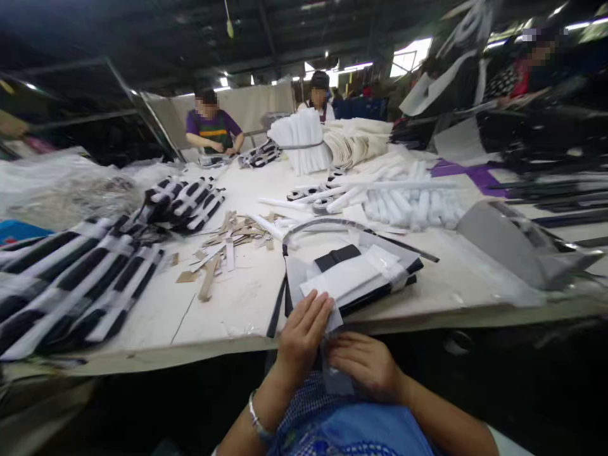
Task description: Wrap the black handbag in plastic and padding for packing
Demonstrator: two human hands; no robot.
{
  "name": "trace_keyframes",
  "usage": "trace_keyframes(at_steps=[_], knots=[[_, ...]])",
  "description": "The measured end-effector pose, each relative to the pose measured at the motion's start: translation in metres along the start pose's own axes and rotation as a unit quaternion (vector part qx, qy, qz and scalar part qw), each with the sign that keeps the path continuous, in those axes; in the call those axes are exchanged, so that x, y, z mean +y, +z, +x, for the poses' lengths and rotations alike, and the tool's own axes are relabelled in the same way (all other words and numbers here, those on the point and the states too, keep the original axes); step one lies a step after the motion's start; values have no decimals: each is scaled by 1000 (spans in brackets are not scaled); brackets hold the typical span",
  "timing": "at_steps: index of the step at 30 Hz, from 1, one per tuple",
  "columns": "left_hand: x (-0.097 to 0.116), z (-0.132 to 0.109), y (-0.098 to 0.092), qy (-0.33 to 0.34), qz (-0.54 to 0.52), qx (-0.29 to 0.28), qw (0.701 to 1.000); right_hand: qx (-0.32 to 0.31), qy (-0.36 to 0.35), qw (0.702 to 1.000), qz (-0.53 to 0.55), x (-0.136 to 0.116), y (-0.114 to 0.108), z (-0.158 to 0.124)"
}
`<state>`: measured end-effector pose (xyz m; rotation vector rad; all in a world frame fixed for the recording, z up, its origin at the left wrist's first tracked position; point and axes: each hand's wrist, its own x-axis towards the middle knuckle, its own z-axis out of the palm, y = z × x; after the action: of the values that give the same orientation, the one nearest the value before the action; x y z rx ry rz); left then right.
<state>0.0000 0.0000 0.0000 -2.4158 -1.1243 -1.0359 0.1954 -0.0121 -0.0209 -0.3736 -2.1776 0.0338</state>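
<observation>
On the table edge before me lies a bag [401, 291] with black sides, a dark curved handle and a white wrapping sheet [349, 275] over its upper face. My left hand [301, 329], with a bracelet at the wrist, has its fingers together on the near end of this sheet; its thumb is hidden. Lower and to the right, my right hand [365, 364] is closed on the translucent part of the sheet that hangs over the edge toward my lap. The fingertips of both hands are close together.
Black-and-white wrapped handles [80, 278] lie in piles at left. Cardboard scraps [228, 244] are scattered mid-table, with white rolls [413, 202] behind. A grey wrapped piece [513, 244] is at right. Co-workers [212, 126] are across the table, and a bundle of white sheets [301, 139] stands there.
</observation>
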Motion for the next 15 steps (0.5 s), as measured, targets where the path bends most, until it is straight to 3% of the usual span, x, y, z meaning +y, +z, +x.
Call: trace_keyframes(at_steps=[6,11,15], knots=[[-18,1,4,13,0,8,1000,-11,-10,1000,1,-10,-1,-15],[-19,5,2,12,-15,0,1000,-15,-7,1000,4,-7,-1,-22],[-17,5,2,3,-20,6,1000,-75,-10,994,73,-4,-24,-6]])
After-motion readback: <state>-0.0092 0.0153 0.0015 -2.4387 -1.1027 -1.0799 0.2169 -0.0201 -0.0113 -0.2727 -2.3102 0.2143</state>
